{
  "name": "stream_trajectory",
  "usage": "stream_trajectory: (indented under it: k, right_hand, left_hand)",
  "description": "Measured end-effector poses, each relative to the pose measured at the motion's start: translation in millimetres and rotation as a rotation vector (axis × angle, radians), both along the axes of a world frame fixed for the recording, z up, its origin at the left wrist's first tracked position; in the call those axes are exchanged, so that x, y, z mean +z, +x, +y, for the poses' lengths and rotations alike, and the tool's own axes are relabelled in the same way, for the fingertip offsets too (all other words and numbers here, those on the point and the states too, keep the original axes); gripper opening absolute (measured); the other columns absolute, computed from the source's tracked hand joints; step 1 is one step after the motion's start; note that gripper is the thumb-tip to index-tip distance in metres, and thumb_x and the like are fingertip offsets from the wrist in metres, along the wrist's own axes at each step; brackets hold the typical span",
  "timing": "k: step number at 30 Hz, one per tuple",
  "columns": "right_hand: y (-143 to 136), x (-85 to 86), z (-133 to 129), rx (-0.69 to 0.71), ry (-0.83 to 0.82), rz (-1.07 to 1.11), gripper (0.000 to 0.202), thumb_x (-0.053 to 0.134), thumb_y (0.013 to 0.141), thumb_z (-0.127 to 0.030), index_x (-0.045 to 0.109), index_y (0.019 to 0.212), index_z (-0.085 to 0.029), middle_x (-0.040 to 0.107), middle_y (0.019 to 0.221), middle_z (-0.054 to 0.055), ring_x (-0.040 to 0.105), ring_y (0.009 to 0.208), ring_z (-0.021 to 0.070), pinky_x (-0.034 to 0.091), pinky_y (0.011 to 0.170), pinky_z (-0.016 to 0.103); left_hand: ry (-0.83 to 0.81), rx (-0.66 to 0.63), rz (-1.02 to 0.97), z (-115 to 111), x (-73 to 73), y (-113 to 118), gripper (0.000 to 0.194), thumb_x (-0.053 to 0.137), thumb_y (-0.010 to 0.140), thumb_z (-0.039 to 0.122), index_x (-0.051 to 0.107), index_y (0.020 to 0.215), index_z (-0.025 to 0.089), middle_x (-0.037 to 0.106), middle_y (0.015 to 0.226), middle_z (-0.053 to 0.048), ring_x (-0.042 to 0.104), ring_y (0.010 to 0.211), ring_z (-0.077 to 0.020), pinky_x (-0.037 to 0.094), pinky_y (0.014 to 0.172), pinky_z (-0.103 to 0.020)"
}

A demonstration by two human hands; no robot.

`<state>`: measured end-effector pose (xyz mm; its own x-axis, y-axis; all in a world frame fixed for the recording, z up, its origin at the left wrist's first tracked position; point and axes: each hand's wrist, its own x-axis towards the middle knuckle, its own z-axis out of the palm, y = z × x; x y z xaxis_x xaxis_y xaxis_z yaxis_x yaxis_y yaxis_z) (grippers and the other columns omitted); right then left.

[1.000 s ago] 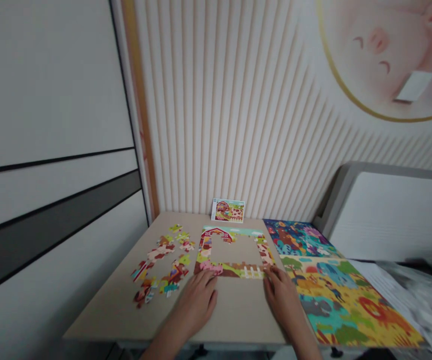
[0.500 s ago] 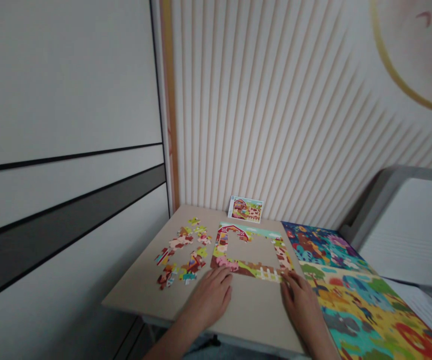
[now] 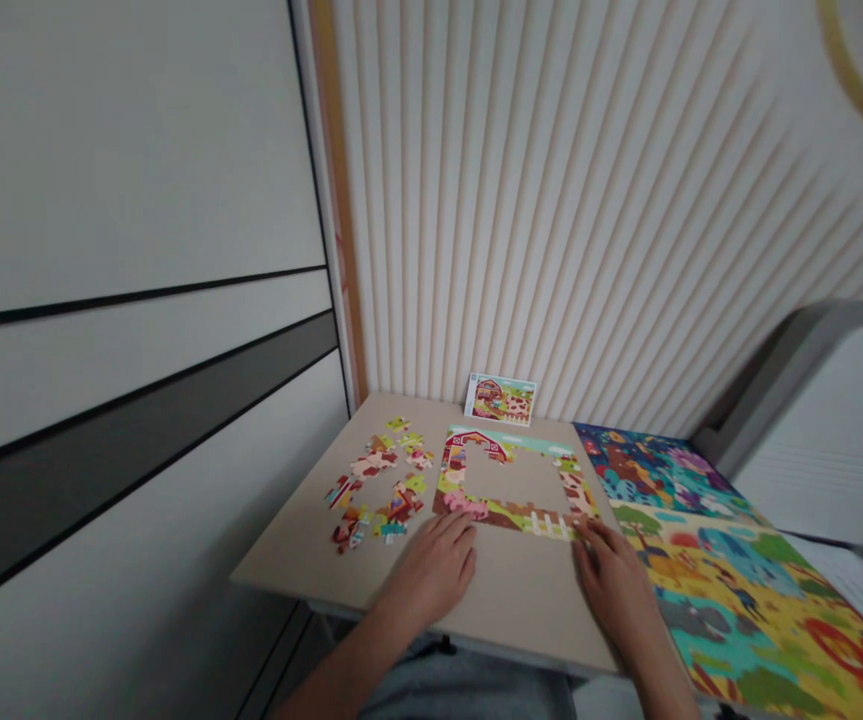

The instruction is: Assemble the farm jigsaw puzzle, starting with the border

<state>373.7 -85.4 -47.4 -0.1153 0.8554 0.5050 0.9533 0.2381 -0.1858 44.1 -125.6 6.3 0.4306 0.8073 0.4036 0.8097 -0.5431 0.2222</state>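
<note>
A partly joined jigsaw puzzle [image 3: 517, 518] with a farm picture lies on the table; its border is joined and bare tabletop shows in the middle. My left hand [image 3: 437, 567] rests palm down, fingertips at the puzzle's lower left edge near the pink pigs. At the lower right corner, by the white fence, lie the fingertips of my right hand [image 3: 617, 572]. Both hands have their fingers stretched out, and I see no piece in either. Loose puzzle pieces [image 3: 376, 462] are scattered left of the puzzle. Behind it a farm picture card [image 3: 502, 400] leans against the wall.
On the right lie a dark blue puzzle [image 3: 648, 468] and a yellow animal puzzle [image 3: 746, 600]. Beyond them stands a grey and white panel-like object [image 3: 828, 420]. A ribbed wall [image 3: 476, 200] closes the back of the table [image 3: 296, 540], and a white cabinet [image 3: 138, 450] stands left.
The view has shifted, so the table appears slightly higher and further right. Both hands keep nearly the same place at the puzzle's lower edge. The pieces look unmoved.
</note>
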Motion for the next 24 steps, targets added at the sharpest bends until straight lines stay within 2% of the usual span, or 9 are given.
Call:
stream_trajectory:
  k: [3, 6, 8, 11, 14, 16, 20, 24]
  right_hand:
    - [2.1, -1.3, 1.2, 0.013, 0.012, -0.002, 0.039, 0.048, 0.094, -0.036, 0.07, 0.12, -0.017, 0.065, 0.125, 0.015, 0.06, 0.115, 0.0296, 0.047, 0.102, 0.046]
    - [2.1, -0.8, 0.5, 0.018, 0.013, -0.007, 0.039, 0.048, 0.094, -0.037, 0.069, 0.12, -0.017, 0.064, 0.126, 0.015, 0.06, 0.115, 0.0298, 0.048, 0.101, 0.046]
    - [0.4, 0.9, -1.3, 0.012, 0.01, -0.006, 0.039, 0.048, 0.094, -0.036, 0.069, 0.122, -0.018, 0.064, 0.127, 0.015, 0.06, 0.116, 0.0302, 0.048, 0.101, 0.047]
    - [-3.3, 4.5, -4.4, -0.005, 0.001, -0.001, 0.039, 0.046, 0.095, -0.035, 0.069, 0.123, -0.018, 0.064, 0.126, 0.015, 0.06, 0.116, 0.0303, 0.047, 0.102, 0.048]
    - [-6.2, 6.9, -5.9, -0.012, -0.003, 0.012, 0.038, 0.046, 0.095, -0.034, 0.069, 0.123, -0.02, 0.064, 0.126, 0.014, 0.06, 0.116, 0.0296, 0.047, 0.102, 0.047]
    - [-7.0, 7.1, -6.1, -0.015, 0.003, 0.019, 0.038, 0.047, 0.095, -0.034, 0.068, 0.123, -0.021, 0.064, 0.126, 0.013, 0.06, 0.115, 0.0292, 0.047, 0.102, 0.046]
    - [-7.6, 7.1, -6.3, -0.03, -0.01, 0.017, 0.038, 0.047, 0.095, -0.035, 0.068, 0.124, -0.021, 0.064, 0.126, 0.013, 0.06, 0.115, 0.0286, 0.046, 0.102, 0.046]
    - [-8.5, 8.9, -7.4, -0.034, -0.022, 0.008, 0.039, 0.046, 0.096, -0.035, 0.068, 0.124, -0.02, 0.063, 0.127, 0.013, 0.059, 0.116, 0.0289, 0.046, 0.103, 0.045]
  left_hand:
    - [0.014, -0.003, 0.0, -2.5, 4.4, -0.9, 0.032, 0.047, 0.097, 0.023, 0.059, 0.127, 0.02, 0.061, 0.136, -0.01, 0.052, 0.131, -0.0238, 0.039, 0.114, -0.045]
    - [0.044, 0.049, -0.006, 1.1, 12.0, -19.8, 0.04, 0.048, 0.096, 0.023, 0.055, 0.135, 0.021, 0.059, 0.139, -0.009, 0.05, 0.132, -0.0247, 0.036, 0.116, -0.045]
    - [0.05, 0.162, 0.002, 9.5, 17.0, -47.9, 0.039, 0.047, 0.095, 0.023, 0.058, 0.132, 0.02, 0.06, 0.138, -0.011, 0.052, 0.13, -0.026, 0.037, 0.114, -0.046]
    - [0.028, 0.387, 0.044, 27.5, 20.3, -106.4, 0.036, 0.046, 0.096, 0.03, 0.063, 0.125, 0.015, 0.062, 0.132, -0.017, 0.053, 0.126, -0.0305, 0.037, 0.111, -0.047]
    - [-0.073, 0.555, 0.129, 39.9, 16.9, -163.0, 0.037, 0.042, 0.097, 0.037, 0.067, 0.111, 0.013, 0.065, 0.121, -0.019, 0.059, 0.116, -0.0316, 0.041, 0.104, -0.046]
    - [-0.163, 0.642, 0.163, 41.6, 12.6, -188.9, 0.041, 0.045, 0.095, 0.046, 0.069, 0.104, 0.013, 0.066, 0.116, -0.019, 0.061, 0.109, -0.0331, 0.045, 0.096, -0.045]
    - [-0.327, 0.609, 0.135, 37.7, 4.8, -208.3, 0.046, 0.047, 0.09, 0.054, 0.071, 0.096, 0.016, 0.067, 0.115, -0.016, 0.063, 0.102, -0.0308, 0.046, 0.092, -0.04]
    - [-0.328, 0.581, 0.096, 36.8, 0.2, -207.8, 0.048, 0.047, 0.089, 0.055, 0.071, 0.102, 0.016, 0.066, 0.117, -0.015, 0.062, 0.106, -0.0299, 0.043, 0.097, -0.038]
